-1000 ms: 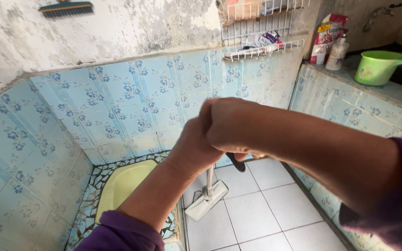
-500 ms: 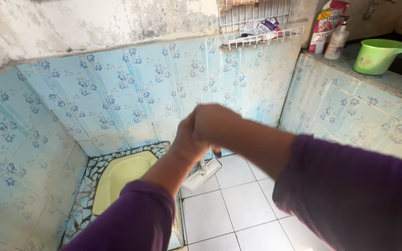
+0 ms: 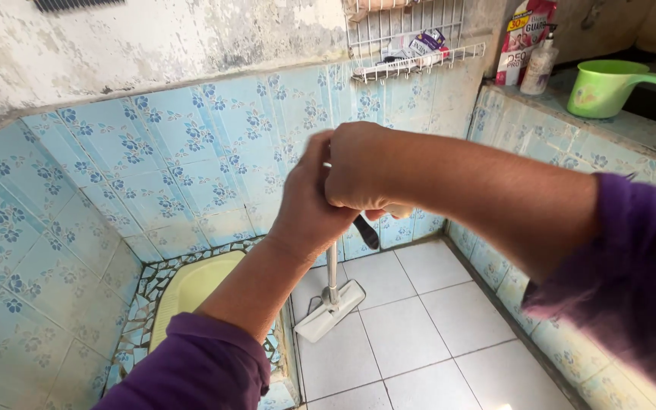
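A small bathroom seen from above, looking down past two bare forearms in purple sleeves. The left hand and the right hand are both curled tight around the top of a mop, pressed together with the right one higher. The mop has a thin, shiny metal pole and a dark grip poking out under the right hand. Its flat, white, rectangular head rests on the floor, which is laid with large glossy white tiles.

Just left of the mop head is a pale yellow squat toilet, rimmed with broken mosaic tile. The walls are glossy pale blue tiles with a flower pattern, below rough, stained plaster. A white wire rack hangs on the wall. To the right, a tiled counter carries a green plastic scoop and a small bottle.

Half a second ago the hands were lower and the mop head sat farther away, nearer the wall.
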